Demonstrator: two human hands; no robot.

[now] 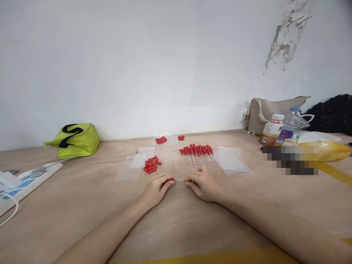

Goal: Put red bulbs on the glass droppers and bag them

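Observation:
My left hand [157, 187] is closed on a red rubber bulb [172, 179], mostly hidden by the fingers. A thin clear glass tube [178, 180] spans the gap between my hands, its left end at the bulb. Thumb and fingers of my right hand [202, 184] pinch the tube's other end. Just beyond lie a pile of loose red bulbs [151, 165] and a row of bare clear tubes [167, 160]. Behind my right hand, droppers with red bulbs fitted on tubes [196, 151] lie side by side.
Clear plastic bags [233, 160] flank the droppers, with more bulbs [161, 139] near the wall. A power strip [27, 187] and a lime-green bag [78, 139] are at left. Bottles [272, 130], a beige bag [275, 106] and a yellow package [330, 150] stand at right.

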